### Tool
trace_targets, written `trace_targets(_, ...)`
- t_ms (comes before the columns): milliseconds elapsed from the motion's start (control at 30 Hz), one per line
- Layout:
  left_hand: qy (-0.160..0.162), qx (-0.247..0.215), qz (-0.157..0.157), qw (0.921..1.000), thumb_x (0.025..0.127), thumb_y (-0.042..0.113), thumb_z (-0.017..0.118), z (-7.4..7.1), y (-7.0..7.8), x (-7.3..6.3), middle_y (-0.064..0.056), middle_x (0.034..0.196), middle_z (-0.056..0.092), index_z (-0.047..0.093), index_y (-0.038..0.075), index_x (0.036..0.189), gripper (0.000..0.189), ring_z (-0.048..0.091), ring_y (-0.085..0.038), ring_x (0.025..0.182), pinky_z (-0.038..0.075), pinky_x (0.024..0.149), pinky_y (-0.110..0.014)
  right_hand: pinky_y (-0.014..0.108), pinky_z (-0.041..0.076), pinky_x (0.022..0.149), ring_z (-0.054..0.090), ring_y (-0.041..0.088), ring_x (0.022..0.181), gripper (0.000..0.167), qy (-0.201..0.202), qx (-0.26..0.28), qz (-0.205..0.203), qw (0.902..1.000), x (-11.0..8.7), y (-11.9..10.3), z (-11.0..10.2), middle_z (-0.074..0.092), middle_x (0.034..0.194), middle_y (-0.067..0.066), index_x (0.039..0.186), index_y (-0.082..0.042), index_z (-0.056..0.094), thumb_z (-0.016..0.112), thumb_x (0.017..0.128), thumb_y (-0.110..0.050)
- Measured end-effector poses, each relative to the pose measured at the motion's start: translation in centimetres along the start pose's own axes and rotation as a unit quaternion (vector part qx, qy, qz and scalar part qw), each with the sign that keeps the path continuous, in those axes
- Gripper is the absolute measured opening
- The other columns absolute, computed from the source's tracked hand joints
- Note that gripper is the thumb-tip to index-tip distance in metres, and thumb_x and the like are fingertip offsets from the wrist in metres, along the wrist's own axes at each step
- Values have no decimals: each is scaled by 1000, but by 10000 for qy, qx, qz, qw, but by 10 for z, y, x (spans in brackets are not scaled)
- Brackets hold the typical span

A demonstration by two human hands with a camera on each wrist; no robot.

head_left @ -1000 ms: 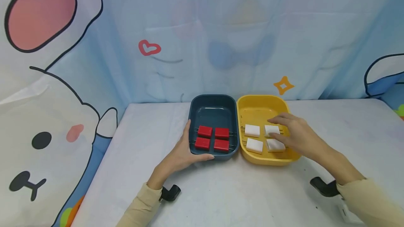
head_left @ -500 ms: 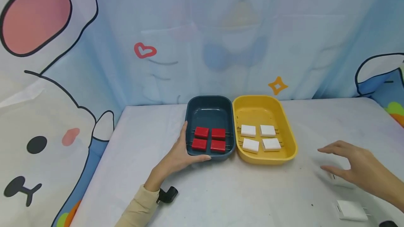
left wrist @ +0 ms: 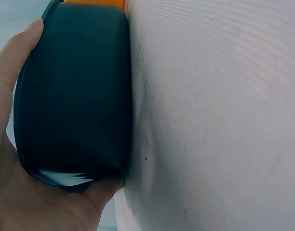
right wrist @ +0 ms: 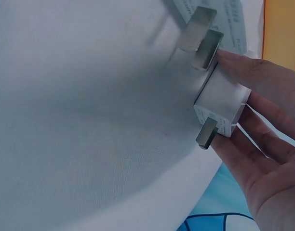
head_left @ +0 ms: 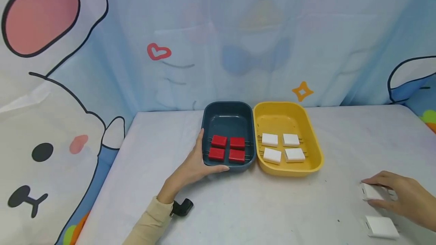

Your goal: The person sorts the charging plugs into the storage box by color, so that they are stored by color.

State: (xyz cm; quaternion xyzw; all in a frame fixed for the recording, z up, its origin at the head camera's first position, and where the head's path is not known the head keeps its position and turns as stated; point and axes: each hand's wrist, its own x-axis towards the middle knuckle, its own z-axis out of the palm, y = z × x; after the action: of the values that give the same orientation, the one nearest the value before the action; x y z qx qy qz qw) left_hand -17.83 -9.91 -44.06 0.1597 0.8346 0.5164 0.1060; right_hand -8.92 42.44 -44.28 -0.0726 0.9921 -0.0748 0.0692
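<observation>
My right hand pinches a white plug charger between thumb and fingers at the right of the table. In the right wrist view its metal prongs stick out towards the camera. A second white charger lies just in front of it. At the middle back, my left hand holds the near left corner of a dark blue tray, thumb along the front wall and fingers along the left side. Several red plug chargers lie in that tray in two rows.
A yellow tray stands against the blue one's right side, with several white chargers in two rows. Behind the table hangs a printed cloth close to the trays' far ends.
My right hand has left the yellow tray, moved right and towards me, and taken hold of a white charger on the table. The left hand stays at the blue tray.
</observation>
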Motion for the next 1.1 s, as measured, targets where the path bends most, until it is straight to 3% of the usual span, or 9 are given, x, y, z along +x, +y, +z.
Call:
trace_targets(167,-16,-40,120,9999,81,43,90,0,0,2,-5,175,13,-8,18,168,134,19,-26,157,30,122,-59,58,58,77,66,35,85,52,86,0,-14,10000,0,0,1,65,94,11,105,8,74,98,65,-17)
trace_targets(367,-16,-33,50,10000,80,43,90,0,1,1,-4,175,12,-9,19,168,135,19,-24,157,30,122,-58,59,58,78,64,31,83,54,-143,37,-10,9999,3,2,1,65,94,10,106,9,73,97,66,-17)
trace_targets(633,19,-30,123,9999,81,42,90,0,0,1,-5,174,14,-8,18,168,133,20,-25,157,31,121,-59,55,60,80,64,25,83,52,-252,17,-388,9989,12,-7,-15,68,94,8,105,7,73,98,66,-18)
trace_targets(933,67,-49,96,9999,81,39,90,2,0,2,-4,175,13,-8,18,168,132,19,-25,157,31,121,-59,56,60,78,64,30,82,51,395,73,-740,9965,47,-31,-57,67,95,14,108,10,73,97,69,-12)
trace_targets(1100,75,27,-106,9999,80,42,89,1,0,1,-4,175,12,-7,18,169,133,18,-27,158,30,121,-60,55,61,76,69,37,89,52,1112,339,-1126,9868,72,-45,-72,69,98,10,113,6,74,97,71,-16)
